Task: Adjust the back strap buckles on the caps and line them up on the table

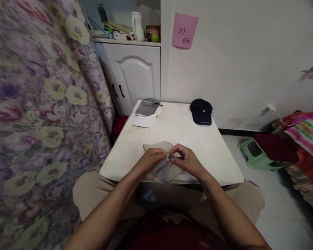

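A beige cap [159, 146] lies at the near edge of the table, its brim pointing away from me and its crown partly under my hands. My left hand [154, 156] is closed in a pinch at the cap's back strap, beside a small metal buckle [167, 160]. From the other side my right hand [184, 158] pinches the strap's end [171, 156] between thumb and fingers. The fingertips nearly meet at the buckle. Whether the strap passes through the buckle is too small to tell.
On the white table [125, 149], a grey cap [147, 109] rests on a white cap [143, 121] at the far left. A navy cap [201, 111] sits far right. A floral curtain [54, 104] hangs left; a green stool [253, 152] stands right.
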Demonstrator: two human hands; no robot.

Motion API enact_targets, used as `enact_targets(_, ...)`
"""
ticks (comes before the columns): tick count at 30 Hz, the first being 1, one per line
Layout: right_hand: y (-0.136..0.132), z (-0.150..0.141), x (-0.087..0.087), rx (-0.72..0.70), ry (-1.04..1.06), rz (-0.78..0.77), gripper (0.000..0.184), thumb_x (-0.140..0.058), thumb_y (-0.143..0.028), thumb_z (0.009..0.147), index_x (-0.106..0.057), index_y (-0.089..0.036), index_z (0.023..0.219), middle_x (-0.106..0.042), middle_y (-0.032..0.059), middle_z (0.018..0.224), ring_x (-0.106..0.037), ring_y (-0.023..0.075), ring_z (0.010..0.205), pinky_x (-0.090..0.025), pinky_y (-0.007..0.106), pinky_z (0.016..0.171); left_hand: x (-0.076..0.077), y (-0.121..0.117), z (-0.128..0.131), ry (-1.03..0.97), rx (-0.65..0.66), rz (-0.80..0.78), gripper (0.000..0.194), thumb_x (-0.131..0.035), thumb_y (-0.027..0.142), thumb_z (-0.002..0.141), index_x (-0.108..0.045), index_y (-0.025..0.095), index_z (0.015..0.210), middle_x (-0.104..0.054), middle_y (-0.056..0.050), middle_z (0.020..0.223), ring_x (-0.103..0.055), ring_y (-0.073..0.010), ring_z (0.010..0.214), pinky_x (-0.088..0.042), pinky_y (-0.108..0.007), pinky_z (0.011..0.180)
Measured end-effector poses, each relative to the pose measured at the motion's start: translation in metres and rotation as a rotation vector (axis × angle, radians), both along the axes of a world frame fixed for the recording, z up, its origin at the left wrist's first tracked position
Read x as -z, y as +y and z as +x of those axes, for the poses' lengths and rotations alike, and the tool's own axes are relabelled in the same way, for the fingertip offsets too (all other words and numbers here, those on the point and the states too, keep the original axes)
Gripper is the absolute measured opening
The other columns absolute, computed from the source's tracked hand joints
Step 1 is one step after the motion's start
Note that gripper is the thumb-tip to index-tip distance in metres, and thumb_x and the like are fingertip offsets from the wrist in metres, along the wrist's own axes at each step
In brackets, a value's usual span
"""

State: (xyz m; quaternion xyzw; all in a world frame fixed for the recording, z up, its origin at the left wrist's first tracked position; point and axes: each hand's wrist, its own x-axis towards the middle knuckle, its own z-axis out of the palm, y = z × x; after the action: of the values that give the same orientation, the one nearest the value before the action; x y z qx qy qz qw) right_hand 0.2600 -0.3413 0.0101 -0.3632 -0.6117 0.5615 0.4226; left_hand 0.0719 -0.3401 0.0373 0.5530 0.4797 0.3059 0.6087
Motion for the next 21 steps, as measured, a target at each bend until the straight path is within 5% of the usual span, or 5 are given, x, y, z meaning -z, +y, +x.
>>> enact_targets(7,0.004,0.006,-0.002,0.032,-0.065,-0.020,0.018,-0.068,-0.019,0.073,-0.058,-0.020,0.088,-0.058,-0.0025,0.079,-0.051,0.0106,0.063,-0.040,0.023,0.058,-0.003,-0.002,-0.008,0.070,0.174,0.153,0.026,-0.062,0.039,0.076,-0.062,0.013,0.080,-0.054,0.002,0.070,-0.045,-0.0120,0.063,-0.033,-0.021,0.056)
enact_targets(21,0.000,-0.005,-0.010,0.097,-0.093,-0.009,0.018,-0.066,-0.019,0.071,-0.050,-0.020,0.080,-0.052,-0.0046,0.072,-0.047,0.0112,0.062,-0.037,0.023,0.057,0.009,-0.002,-0.005,0.124,0.081,0.150,0.027,-0.060,0.039,0.078,-0.061,0.013,0.078,-0.049,0.003,0.065,-0.039,-0.0104,0.058,-0.027,-0.020,0.051)
